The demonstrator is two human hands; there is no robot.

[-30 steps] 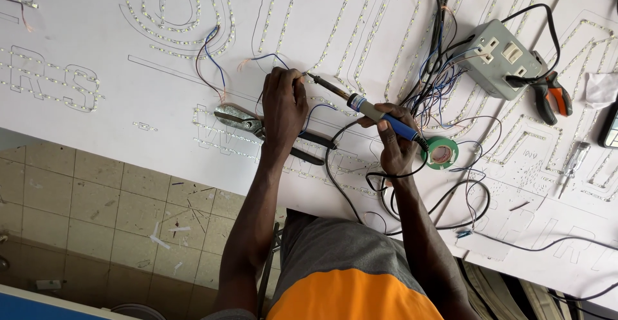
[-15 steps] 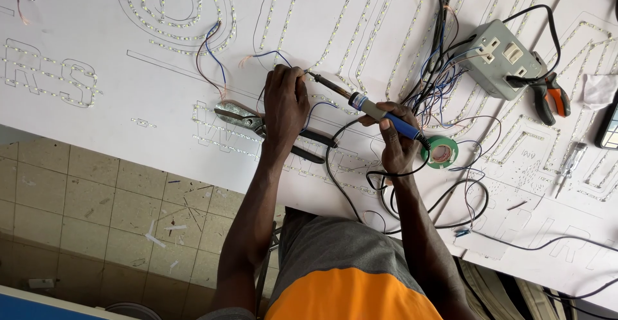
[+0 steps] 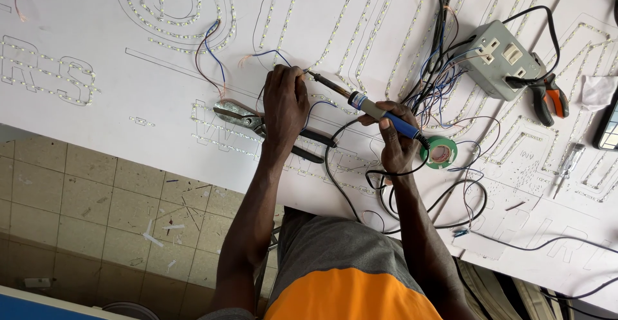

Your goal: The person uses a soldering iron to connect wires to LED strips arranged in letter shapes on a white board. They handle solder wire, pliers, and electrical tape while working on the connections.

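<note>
Fingers of right hand (image 3: pixel 396 143) grip soldering iron (image 3: pixel 373 109); left hand (image 3: pixel 284 104) seemingly pinches wire (image 3: pixel 270 54).

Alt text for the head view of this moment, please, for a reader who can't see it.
Seen from above, a person's right hand holds a blue-handled soldering iron, its tip at thin wires pinched by the left hand, on a white sign board outlined with small lights. Scissors lie under the left hand; green tape, a grey socket box and pliers sit right.
</note>
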